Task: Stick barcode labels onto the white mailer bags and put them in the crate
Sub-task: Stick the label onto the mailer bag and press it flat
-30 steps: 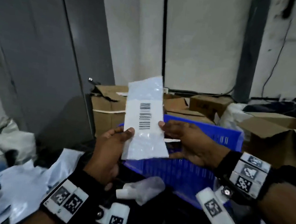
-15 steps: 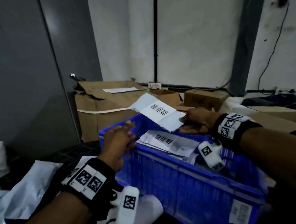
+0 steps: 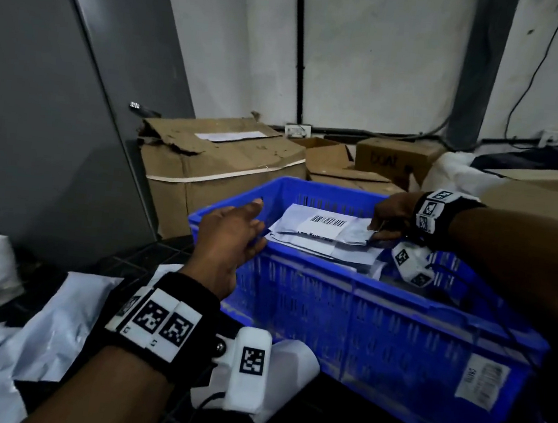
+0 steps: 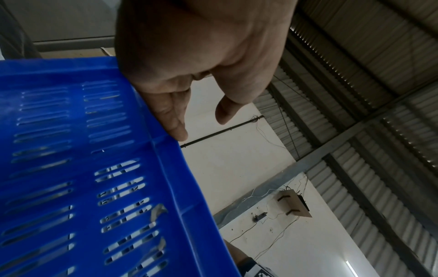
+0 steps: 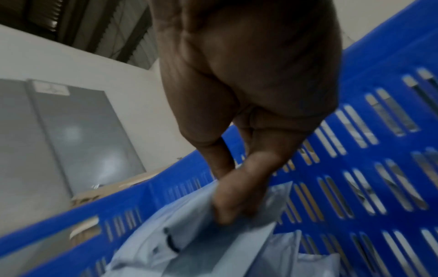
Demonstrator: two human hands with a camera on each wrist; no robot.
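Observation:
A blue slotted crate (image 3: 357, 309) stands in front of me with several white mailer bags stacked inside. The top bag (image 3: 317, 227) carries a barcode label (image 3: 328, 220) and lies flat on the pile. My right hand (image 3: 381, 222) reaches in from the right and pinches that bag's right end (image 5: 208, 202) between thumb and fingers. My left hand (image 3: 234, 230) hovers over the crate's left rim (image 4: 151, 120), fingers straight and holding nothing.
Unlabelled white mailer bags (image 3: 34, 330) lie at the lower left on a dark surface. Cardboard boxes (image 3: 217, 163) stand behind the crate against the wall. A grey metal cabinet (image 3: 51, 101) fills the left side. The crate's front wall bears a sticker (image 3: 481, 382).
The labelled bag went from held upright in both hands down into the crate onto the pile. My left hand let go and now stays at the left rim.

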